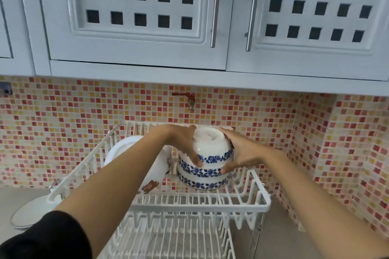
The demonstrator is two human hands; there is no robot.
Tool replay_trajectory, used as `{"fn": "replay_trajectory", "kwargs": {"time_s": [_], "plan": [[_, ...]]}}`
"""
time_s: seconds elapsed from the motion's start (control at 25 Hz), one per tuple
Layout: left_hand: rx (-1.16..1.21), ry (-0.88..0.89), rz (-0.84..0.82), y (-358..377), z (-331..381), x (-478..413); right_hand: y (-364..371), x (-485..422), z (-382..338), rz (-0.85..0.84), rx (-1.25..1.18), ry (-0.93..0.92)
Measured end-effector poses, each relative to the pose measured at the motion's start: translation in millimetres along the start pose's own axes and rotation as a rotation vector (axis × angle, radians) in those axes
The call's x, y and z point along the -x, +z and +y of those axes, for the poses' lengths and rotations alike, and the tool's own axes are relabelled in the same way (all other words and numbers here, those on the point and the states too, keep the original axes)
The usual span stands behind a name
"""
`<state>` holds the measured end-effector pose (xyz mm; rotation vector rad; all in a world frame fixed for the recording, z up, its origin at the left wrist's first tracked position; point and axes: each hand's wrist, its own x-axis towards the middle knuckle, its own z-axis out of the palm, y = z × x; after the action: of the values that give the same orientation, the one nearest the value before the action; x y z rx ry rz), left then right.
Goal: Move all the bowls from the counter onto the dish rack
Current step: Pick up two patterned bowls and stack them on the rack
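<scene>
Bowl (211, 146), white with a blue floral band, is held upside down atop a stack of matching inverted bowls (203, 176) in the upper tier of the white wire dish rack (248, 206). It is gripped from both sides: left hand (185, 143) on its left wall, right hand (240, 151) on its right, thumbs at the rim band. White plates (124, 149) are stood in the rack to the left. Another plate (31, 210) is seen on the grey counter (12, 197), beside the rack.
</scene>
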<state>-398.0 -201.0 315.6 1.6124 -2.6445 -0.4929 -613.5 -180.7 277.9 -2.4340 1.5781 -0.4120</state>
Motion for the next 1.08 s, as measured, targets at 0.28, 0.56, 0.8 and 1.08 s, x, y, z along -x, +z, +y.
{"fn": "replay_trajectory", "kwargs": {"time_s": [0.28,0.56,0.8,1.08], "plan": [[-0.134,-0.122,-0.080,10.2,1.6,-7.0,4.0,-3.8,-6.5,-0.080,0.103,0.058],[-0.221,-0.078,-0.033,-0.8,8.2,9.9,-7.3,5.5,-37.5,-0.089,0.211,0.142],[-0.216,0.020,0.274,-30.5,-31.4,63.8,-17.1,0.1,-113.4,0.033,0.342,0.086],[-0.247,-0.136,0.363,-28.4,-167.3,176.5,55.9,-52.5,-276.8,0.265,0.356,0.016]]}}
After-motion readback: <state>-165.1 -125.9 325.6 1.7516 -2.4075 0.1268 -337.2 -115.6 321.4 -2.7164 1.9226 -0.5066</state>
